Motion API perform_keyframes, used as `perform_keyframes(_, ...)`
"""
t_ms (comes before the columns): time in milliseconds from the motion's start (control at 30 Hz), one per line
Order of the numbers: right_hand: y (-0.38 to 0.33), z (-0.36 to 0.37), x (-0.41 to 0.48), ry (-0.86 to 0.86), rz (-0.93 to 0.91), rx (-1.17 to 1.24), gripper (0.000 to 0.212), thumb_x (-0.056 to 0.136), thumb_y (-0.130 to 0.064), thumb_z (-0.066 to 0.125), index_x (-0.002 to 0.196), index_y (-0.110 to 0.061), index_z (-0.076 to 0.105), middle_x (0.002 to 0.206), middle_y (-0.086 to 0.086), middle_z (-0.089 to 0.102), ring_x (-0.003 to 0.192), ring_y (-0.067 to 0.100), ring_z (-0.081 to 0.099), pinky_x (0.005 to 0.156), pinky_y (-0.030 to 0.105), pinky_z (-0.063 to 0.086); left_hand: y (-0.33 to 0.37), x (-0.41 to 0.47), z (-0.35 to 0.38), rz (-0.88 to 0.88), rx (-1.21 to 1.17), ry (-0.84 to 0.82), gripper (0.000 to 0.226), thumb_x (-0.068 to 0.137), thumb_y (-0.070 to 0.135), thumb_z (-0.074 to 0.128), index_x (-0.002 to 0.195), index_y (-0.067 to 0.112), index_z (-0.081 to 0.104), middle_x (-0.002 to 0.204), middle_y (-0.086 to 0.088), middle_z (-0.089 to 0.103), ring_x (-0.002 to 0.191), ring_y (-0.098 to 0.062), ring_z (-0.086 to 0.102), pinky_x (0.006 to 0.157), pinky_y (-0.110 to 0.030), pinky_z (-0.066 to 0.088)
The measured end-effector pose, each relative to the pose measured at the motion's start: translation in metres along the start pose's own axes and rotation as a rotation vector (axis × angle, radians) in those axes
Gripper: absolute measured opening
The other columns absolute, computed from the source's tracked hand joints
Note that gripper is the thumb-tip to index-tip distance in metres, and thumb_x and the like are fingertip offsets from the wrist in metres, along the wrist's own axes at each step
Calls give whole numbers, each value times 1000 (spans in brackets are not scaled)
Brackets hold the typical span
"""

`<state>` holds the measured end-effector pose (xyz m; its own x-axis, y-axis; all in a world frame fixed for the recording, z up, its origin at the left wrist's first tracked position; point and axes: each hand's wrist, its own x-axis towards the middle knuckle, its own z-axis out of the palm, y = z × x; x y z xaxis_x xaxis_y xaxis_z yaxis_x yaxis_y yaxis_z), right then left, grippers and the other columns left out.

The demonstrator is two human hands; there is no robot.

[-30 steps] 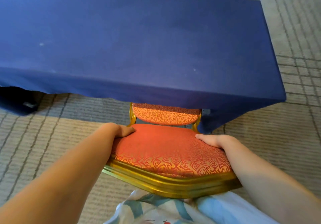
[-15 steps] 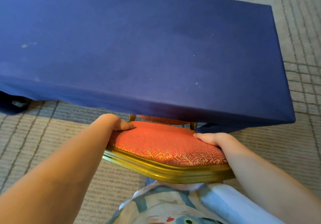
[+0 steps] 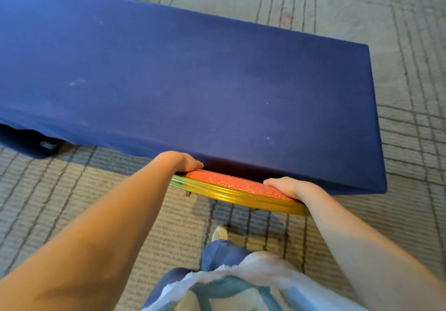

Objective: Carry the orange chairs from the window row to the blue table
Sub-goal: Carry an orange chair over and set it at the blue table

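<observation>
— Where is the orange chair (image 3: 237, 183) at this moment?

— It is under the blue table (image 3: 193, 81), near the table's right end. Only the front strip of the seat shows from under the near edge of the table. The back of the chair is hidden.

— And the hands, do they hold it?

— Yes, both of them. The left hand (image 3: 184, 162) grasps the left side of the seat. Its thumb lies on top of the seat, and the other fingers go down over the side, where I cannot see them. The right hand (image 3: 288, 187) grasps the right side in the same way, with the thumb on top and the rest bent around the gold frame (image 3: 236, 197).

— Does the chair stand on the floor?

— I cannot tell. A short piece of one leg (image 3: 188, 193) shows under the frame at the left, but its foot is not clear.

— What else is in view?

— A grey carpet (image 3: 362, 8) with dark lines lies under everything. One light shoe (image 3: 219, 233) of the person is on it, near the front of the chair. A dark blue cloth (image 3: 350, 180) covers the table and hangs over its sides.
</observation>
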<state>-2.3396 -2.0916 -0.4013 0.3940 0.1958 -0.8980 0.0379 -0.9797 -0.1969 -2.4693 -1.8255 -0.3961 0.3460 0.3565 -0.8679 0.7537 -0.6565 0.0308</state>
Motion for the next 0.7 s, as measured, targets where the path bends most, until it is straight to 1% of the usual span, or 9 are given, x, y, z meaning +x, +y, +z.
perform_keyframes(100, 4, 5, -6, 139, -62, -3, 39, 95, -44, 50, 79, -13, 65, 89, 10, 63, 86, 26, 61, 78, 33, 41, 5, -11, 8, 48, -34, 75, 63, 98, 51, 38, 141, 5, 44, 150, -14, 39, 137, -31, 38, 111, -40, 30)
perform_keyframes(167, 2, 7, -13, 247, -112, 11, 40, 94, -38, 52, 68, -8, 58, 80, 15, 60, 77, 28, 59, 70, 35, 40, 4, -19, 8, 75, -66, 154, 58, 95, 49, 43, 133, 7, 53, 141, -14, 49, 128, -34, 47, 106, -41, 37)
perform_keyframes(233, -3, 9, -19, 332, -175, 44, 37, 93, -37, 54, 83, -4, 66, 87, 19, 66, 86, 31, 66, 76, 38, 48, 3, -25, 6, 119, -103, 247, 45, 91, 47, 45, 114, 13, 62, 124, -11, 62, 112, -33, 57, 98, -41, 44)
perform_keyframes(300, -14, 14, -29, 399, -244, 68, 32, 94, -38, 53, 105, -12, 69, 101, 12, 69, 97, 30, 66, 84, 39, 50, 2, -33, 7, 157, -127, 323, 37, 90, 44, 44, 101, 15, 65, 107, -6, 67, 100, -30, 60, 89, -38, 48)
perform_keyframes(367, -27, 20, -40, 438, -287, 93, 37, 95, -40, 51, 125, -20, 62, 117, 4, 67, 103, 27, 65, 88, 38, 49, 3, -41, 10, 190, -162, 391, 33, 90, 40, 45, 94, 15, 66, 96, -5, 68, 94, -28, 62, 82, -35, 48)
perform_keyframes(433, -38, 27, -51, 469, -325, 128, 46, 97, -39, 51, 140, -22, 52, 128, 1, 63, 113, 23, 61, 95, 39, 49, 2, -50, 13, 220, -228, 465, 33, 90, 38, 45, 90, 13, 67, 90, -6, 70, 89, -27, 64, 78, -35, 49)
perform_keyframes(500, -47, 33, -61, 497, -362, 152, 48, 98, -37, 50, 143, -23, 46, 119, -3, 65, 111, 19, 60, 93, 38, 49, -2, -58, 17, 268, -323, 509, 32, 90, 39, 45, 91, 15, 67, 88, -4, 71, 87, -25, 65, 78, -36, 52)
perform_keyframes(567, -54, 39, -73, 536, -407, 158, 48, 99, -36, 50, 145, -24, 43, 107, -6, 64, 105, 18, 60, 90, 37, 49, -9, -67, 20, 323, -413, 546, 29, 90, 40, 47, 98, 20, 66, 94, 2, 70, 88, -20, 64, 81, -37, 53)
perform_keyframes(700, -61, 50, -100, 632, -474, 181, 48, 99, -35, 50, 145, -24, 43, 114, -6, 60, 104, 17, 58, 85, 35, 49, -19, -93, 24, 454, -554, 621, 31, 93, 38, 47, 118, 25, 60, 111, 9, 64, 95, -13, 62, 86, -36, 52)
